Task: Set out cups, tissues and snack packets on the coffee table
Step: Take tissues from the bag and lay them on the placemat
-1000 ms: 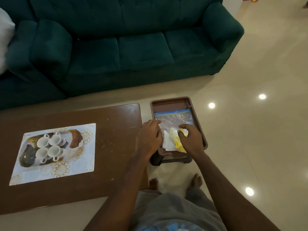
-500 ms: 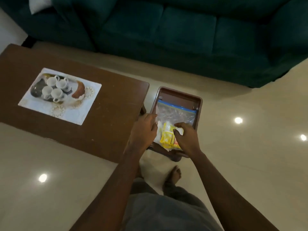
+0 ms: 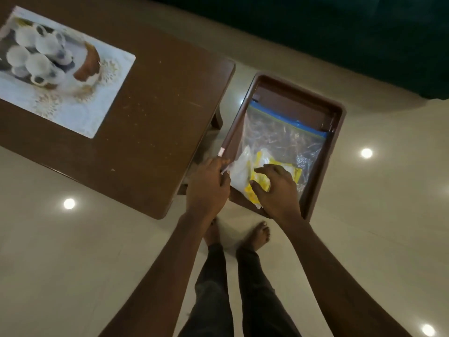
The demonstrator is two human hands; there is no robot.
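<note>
A dark brown wooden desk [image 3: 150, 122] fills the frame from nine to eleven o'clock, and a rectangular printed placemat [image 3: 60, 76] showing white cups lies flat on it toward ten o'clock. Just beside the desk's right end, near the centre of the view, a brown rectangular plastic tray [image 3: 336, 132] sits lower than the desk top; what it rests on cannot be seen. Inside the tray lies a clear zip-top plastic bag with a blue seal strip [image 3: 286, 135], its seal pointing toward one o'clock. At the bag's near end are a white tissue bundle [image 3: 239, 170] and a yellow snack packet [image 3: 261, 181], side by side and touching. The left hand [image 3: 209, 188] is at the tray's near left corner, fingers curled, pinching the edge of the clear bag by the tissue bundle. The right hand [image 3: 277, 190] is laid over the snack packet with fingers bent and spread, thumb and forefinger closing on the yellow packet through or at the bag; whether it has a firm grip cannot be told. Bare feet [image 3: 257, 235] stand on the glossy cream tiled floor [image 3: 379, 215] at six o'clock, and a dark green sofa [image 3: 340, 32] runs across twelve to two o'clock.
</note>
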